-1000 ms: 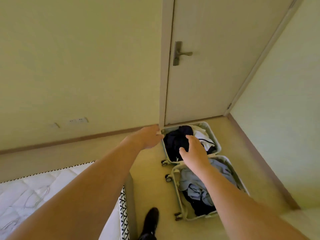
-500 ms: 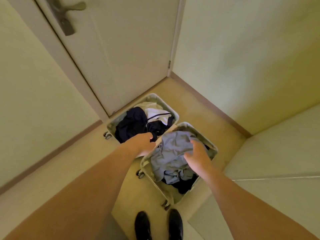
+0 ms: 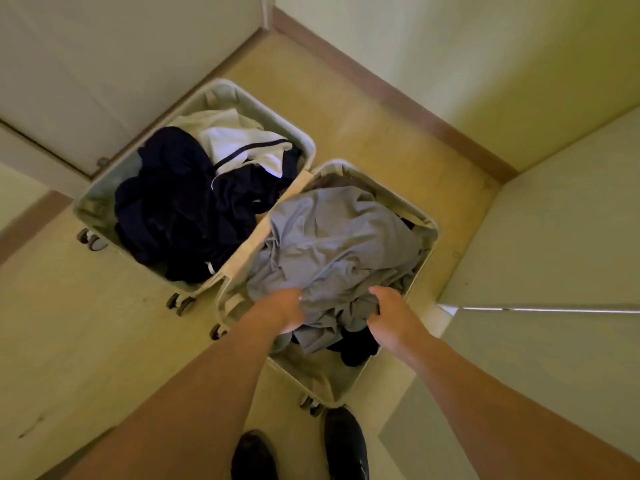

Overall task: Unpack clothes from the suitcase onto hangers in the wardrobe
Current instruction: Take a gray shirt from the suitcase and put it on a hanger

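With your left hand (image 3: 287, 311) and right hand (image 3: 389, 315) both clenching the grey garment (image 3: 332, 244), lift it clear of the suitcase (image 3: 420, 268) next.

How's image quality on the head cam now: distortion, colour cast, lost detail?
Head view: strong wide-angle bending along the baseboard and suitcase rim; yellow-green cast overall; soft, slightly smeared throughout; navy clothes crush to near black; folds in the grey garment read clearly; left hand and right hand gripping it stay legible.
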A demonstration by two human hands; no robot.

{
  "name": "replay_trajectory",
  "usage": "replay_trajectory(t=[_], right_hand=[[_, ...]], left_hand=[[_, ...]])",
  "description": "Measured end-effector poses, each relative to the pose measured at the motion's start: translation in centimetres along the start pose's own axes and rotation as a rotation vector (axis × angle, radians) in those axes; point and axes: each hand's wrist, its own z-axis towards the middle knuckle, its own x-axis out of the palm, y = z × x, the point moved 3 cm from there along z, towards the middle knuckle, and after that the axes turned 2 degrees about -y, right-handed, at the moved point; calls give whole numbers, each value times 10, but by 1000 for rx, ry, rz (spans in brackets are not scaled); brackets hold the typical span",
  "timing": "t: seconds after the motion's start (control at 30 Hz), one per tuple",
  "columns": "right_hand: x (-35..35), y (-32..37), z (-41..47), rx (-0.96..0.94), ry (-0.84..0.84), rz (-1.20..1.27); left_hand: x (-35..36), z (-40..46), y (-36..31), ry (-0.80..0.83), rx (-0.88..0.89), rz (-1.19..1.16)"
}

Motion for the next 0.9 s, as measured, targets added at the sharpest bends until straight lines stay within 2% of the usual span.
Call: replay_trajectory(t=[0.1,0.3,0.5,0.6,0.7,0.8,0.83,0.9], right_hand=[[36,-52,49,-13,18,-33],[37,-46,45,-18,-10,-78],[35,-43,44,-38,-4,-121],[32,-38,55,-54,-10,-162],[32,-43,83,-66,-62,-179],[33,-52,102,-65,-86,-194],[33,-56,107,-63,-97,-200],[34,-61,113,-68,-136,-194]], left_hand=[[31,46,6,-24,21,23],[45,94,11,-214,23,157],[46,89,17,-196,-2,-68],[40,102,12,-275,53,-153],[33,125,-10,-406,95,-3],[37,143,-23,-437,53,154],[37,144,-24,-475,65,106],[35,135,-24,-563,137,-158]])
